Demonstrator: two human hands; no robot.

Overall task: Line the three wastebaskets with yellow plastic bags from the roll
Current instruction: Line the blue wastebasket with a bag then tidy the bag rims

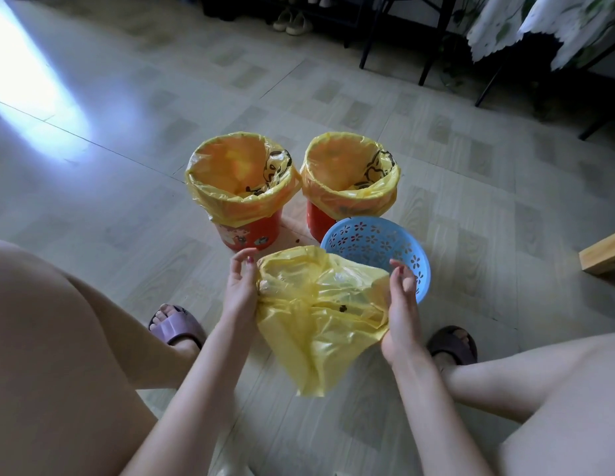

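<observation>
Hands, left (240,286) and right (400,305), each keep a closed grip on a yellow bag (319,317), spreading it beside the blue basket (378,242).

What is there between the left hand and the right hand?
In the head view, a yellow plastic bag is spread between the left hand and the right hand. Both hands grip its edges, and it partly covers the blue basket.

2 red bins, left (245,214) and right (347,197), each with 1 yellow liner. 1 blue basket (378,249). 1 loose yellow bag (319,314). 2 hands, left (242,286) and right (400,304). 2 slippers on feet, left (177,324) and right (452,343). 2 shoes (292,20) at the far wall.
</observation>
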